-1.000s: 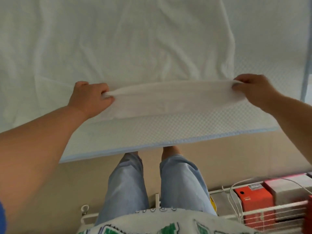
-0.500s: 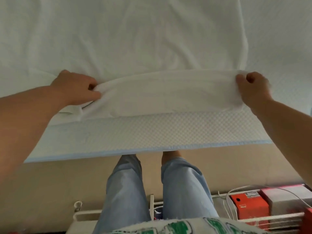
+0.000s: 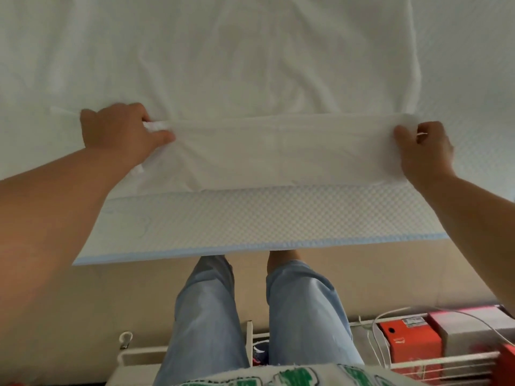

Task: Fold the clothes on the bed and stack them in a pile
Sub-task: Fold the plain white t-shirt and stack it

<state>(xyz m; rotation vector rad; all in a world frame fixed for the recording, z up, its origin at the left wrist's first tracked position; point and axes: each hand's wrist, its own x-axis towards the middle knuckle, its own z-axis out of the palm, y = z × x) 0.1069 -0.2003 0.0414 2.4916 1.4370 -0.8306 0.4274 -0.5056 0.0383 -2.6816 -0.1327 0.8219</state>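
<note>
You are standing at the edge of a bed [image 3: 264, 215], looking down over your own arms. A white garment [image 3: 250, 65] lies spread flat across the bed, reaching away from you to the far edge of the view. Its near hem is turned up and back over itself, forming a long folded band [image 3: 278, 151] that runs between your two hands.

Your left hand [image 3: 119, 132] grips the left end of that band, fingers curled over bunched cloth, thumb pointing toward the middle. Your right hand [image 3: 423, 151] pinches the right end, thumb on the near side, fingers curled behind the cloth.

Nearer to you than the fold, a strip of the bed's quilted cover shows, white with a fine dotted weave and a pale blue border [image 3: 250, 247] along its edge.

Below the bed edge you see your legs in light blue trousers [image 3: 211, 316], a beige floor [image 3: 83, 302], and to the right a white wire rack [image 3: 418, 366] holding an orange box [image 3: 401, 344] and a grey box [image 3: 473, 330].
</note>
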